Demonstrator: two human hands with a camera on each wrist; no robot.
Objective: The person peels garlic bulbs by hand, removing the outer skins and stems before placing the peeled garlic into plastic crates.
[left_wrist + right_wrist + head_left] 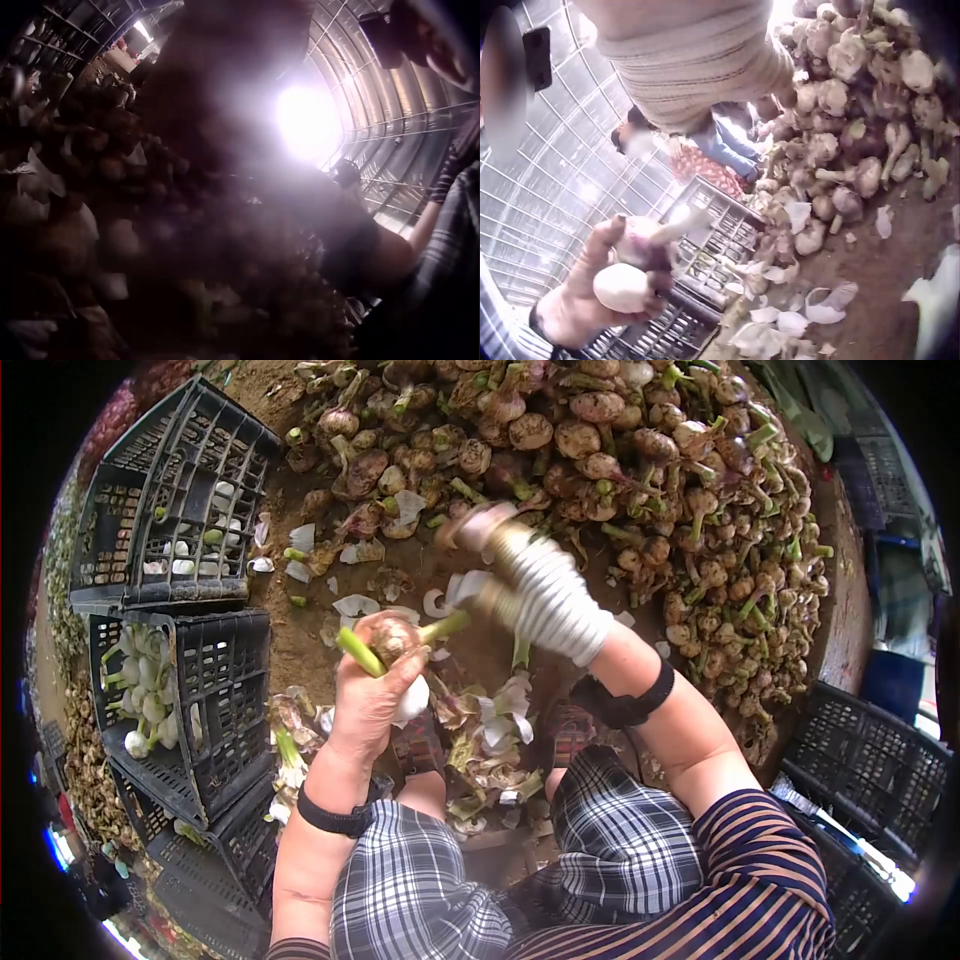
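My bare left hand [365, 700] grips two garlic bulbs. One is a brownish-purple garlic bulb [396, 635] with its skin on, held at the top by thumb and fingers. A smooth white garlic bulb [622, 288] shows beneath it, against the palm. Cut green stems [362, 652] stick out from the hand. My right hand [545, 595], in a whitish ribbed glove, is up and right of the left hand, blurred, with fingers and thumb spread apart. A pale blurred scrap [464, 588] shows at its thumb side. The left wrist view is mostly dark and blurred.
A large heap of unpeeled garlic [580, 440] fills the far and right side. Peeled skins [355, 605] litter the ground. Black crates [225, 700] stand on the left, some with white garlic [150, 690] inside; another crate [870, 750] is at right.
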